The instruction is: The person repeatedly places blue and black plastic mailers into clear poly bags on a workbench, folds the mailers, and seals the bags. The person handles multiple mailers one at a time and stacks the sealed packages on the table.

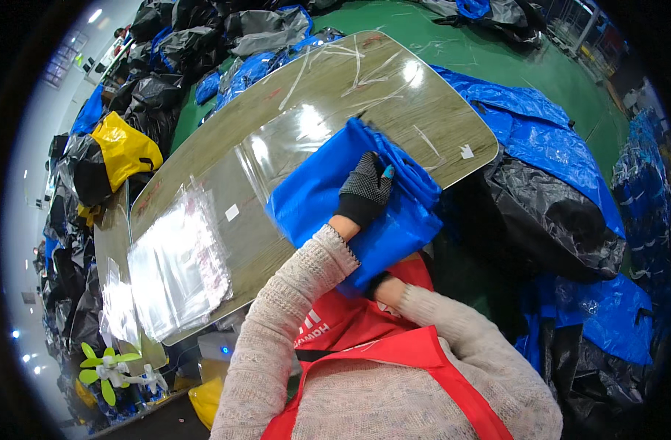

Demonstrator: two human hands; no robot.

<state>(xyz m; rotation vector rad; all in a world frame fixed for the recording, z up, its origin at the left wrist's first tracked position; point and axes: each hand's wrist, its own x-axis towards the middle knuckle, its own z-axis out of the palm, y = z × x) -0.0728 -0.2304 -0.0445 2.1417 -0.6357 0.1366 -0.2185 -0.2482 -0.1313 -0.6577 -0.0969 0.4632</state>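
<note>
A folded blue plastic sheet (pixel 313 194) lies partly on the table, its near end hanging over the edge toward my body. My left hand (pixel 365 187), in a black glove with grey dots and a light blue fingertip, is on top of it with fingers curled against the blue material. Gathered layers of the sheet bunch up just right of that hand. Below the sheet's near edge, close to my red apron (pixel 350 315), is my right hand (pixel 378 284); its dark glove shows only in part, and the fingers are hidden beneath the sheet.
The wood-patterned table (pixel 254 249) holds a stack of clear plastic bags (pixel 181 260) at left and tape scraps at the far end. Blue and black bundles (pixel 563 213) are heaped at right, more at far left beside a yellow bag (pixel 122 150). A green toy-like fan (pixel 109 370) stands at lower left.
</note>
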